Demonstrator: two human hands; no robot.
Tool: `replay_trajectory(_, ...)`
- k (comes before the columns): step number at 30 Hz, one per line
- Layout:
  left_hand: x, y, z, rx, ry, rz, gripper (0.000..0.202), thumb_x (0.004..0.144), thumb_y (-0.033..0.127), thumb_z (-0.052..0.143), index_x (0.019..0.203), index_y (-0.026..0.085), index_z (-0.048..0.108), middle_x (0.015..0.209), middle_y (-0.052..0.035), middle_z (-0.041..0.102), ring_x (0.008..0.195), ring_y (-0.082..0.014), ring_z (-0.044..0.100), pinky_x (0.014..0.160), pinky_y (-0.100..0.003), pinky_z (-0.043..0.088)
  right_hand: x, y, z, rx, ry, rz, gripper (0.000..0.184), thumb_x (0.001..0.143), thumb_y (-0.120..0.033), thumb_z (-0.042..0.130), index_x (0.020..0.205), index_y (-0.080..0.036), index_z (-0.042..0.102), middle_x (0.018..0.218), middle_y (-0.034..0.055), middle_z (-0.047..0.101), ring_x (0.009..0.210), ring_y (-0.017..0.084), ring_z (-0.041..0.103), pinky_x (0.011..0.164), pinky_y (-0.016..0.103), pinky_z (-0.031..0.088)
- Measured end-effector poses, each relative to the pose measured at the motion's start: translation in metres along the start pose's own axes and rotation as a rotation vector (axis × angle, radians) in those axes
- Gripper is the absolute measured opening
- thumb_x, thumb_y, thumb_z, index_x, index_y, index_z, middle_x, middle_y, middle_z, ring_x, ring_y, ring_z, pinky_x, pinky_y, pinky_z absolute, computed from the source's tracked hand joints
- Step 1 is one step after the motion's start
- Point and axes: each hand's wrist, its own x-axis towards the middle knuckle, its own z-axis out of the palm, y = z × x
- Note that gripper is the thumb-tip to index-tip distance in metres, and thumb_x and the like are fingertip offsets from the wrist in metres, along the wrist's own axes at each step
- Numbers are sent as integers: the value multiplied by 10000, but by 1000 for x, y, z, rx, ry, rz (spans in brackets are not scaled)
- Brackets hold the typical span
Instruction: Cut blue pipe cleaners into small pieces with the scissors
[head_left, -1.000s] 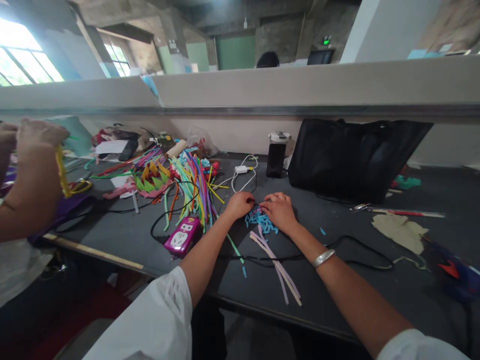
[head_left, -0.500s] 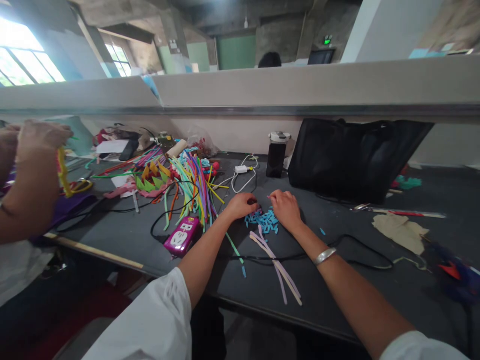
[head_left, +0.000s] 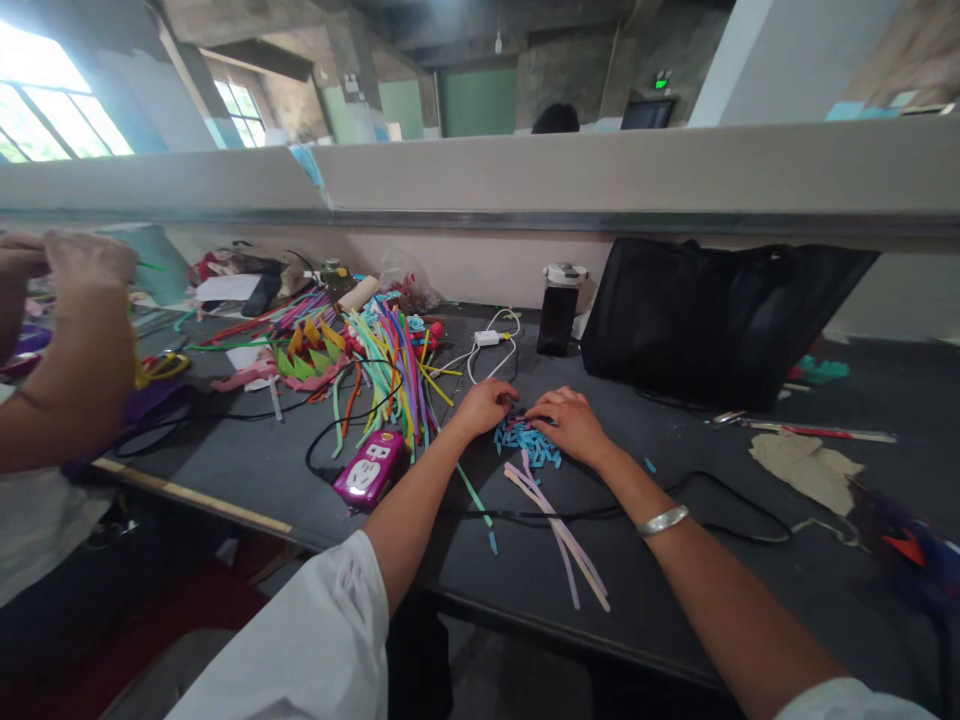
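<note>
1. The right hand point(head_left: 571, 427) has shifted inward since half a second ago, its fingertips now over the pile's far edge, near the left hand point(head_left: 480, 408).

2. The right grip is narrow, fingers bent down among the pieces; whether it pinches one cannot be told. The left grip curls, thumb side hidden, its contents equally unclear.

3. The heap of blue pieces point(head_left: 536, 448) sits on the dark tabletop point(head_left: 675, 440) between and just below the two hands, probably placed there so both can reach it without stretching.

4. The forearms straddle several loose strips point(head_left: 558, 527), pale purple and cream, lying crossed over a black cable point(head_left: 581, 516); their place close to the person likely keeps them handy. A thick bundle of coloured stems point(head_left: 394, 370) lies off to the left, perhaps to leave working room.

5. The heap is bright blue, short-cut and jumbled, with a few purplish bits point(head_left: 517, 422) showing at its far side. One stray blue piece point(head_left: 650, 465) lies apart, to the right.
</note>
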Motion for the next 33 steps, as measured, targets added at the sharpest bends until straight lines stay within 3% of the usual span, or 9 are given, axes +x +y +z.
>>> replay_trajectory(5, 0, 1, -3, -15, -148, 68, 229, 712, 162, 585, 876, 161, 745, 835, -36, 637, 753, -127, 581, 748, -220, 469, 1, -1, -1, -25, -42, 2, 175, 882, -364, 567, 919, -294, 723, 985, 24, 667, 959, 184, 500, 850, 337, 302)
replay_trajectory(12, 0, -4, -7, 62, -270, 64, 286, 674, 197, 628, 935, 160, 739, 826, -33, 655, 770, -147, 585, 706, -217, 455, 4, 0, 9, -65, 90, 147, 194, 922, -286, 461, 913, -211, 639, 975, 68, 656, 939, 213, 509, 830, 341, 318)
replay_trajectory(16, 0, -2, -8, 40, -279, 42, 285, 650, 173, 637, 917, 149, 730, 831, -28, 663, 742, -137, 589, 676, -213, 448, 7, 10, 11, -49, 191, 258, 251, 923, -244, 417, 1084, -186, 599, 1011, 98, 658, 948, 241, 516, 821, 360, 336)
replay_trajectory(20, 0, 0, -9, -1, -308, 16, 272, 663, 174, 623, 916, 139, 717, 784, -16, 667, 708, -131, 593, 647, -211, 443, 8, 12, 11, -2, 210, 225, 370, 911, -200, 421, 1261, -201, 540, 1131, 77, 642, 1000, 215, 522, 868, 345, 355)
replay_trajectory(25, 1, -3, -7, -2, -283, 29, 235, 667, 177, 622, 882, 147, 713, 787, -12, 674, 709, -129, 598, 661, -213, 449, 7, 1, 10, -7, 86, 121, 250, 899, -317, 525, 1094, -310, 682, 1105, 36, 652, 1012, 210, 500, 856, 352, 345)
replay_trajectory(28, 1, -7, -4, -13, -258, 43, 189, 684, 200, 632, 852, 158, 710, 792, -10, 675, 728, -131, 600, 675, -212, 453, 7, -6, 8, -59, 20, 83, 216, 893, -347, 549, 1033, -313, 710, 1078, 38, 654, 1020, 212, 481, 870, 370, 316)
replay_trajectory(33, 1, -8, 0, -18, -232, 74, 118, 707, 183, 627, 797, 155, 699, 750, -5, 660, 696, -122, 585, 672, -212, 441, 9, -15, 6, -80, 30, 97, 195, 903, -322, 524, 897, -260, 709, 988, 47, 656, 974, 213, 479, 855, 367, 301)
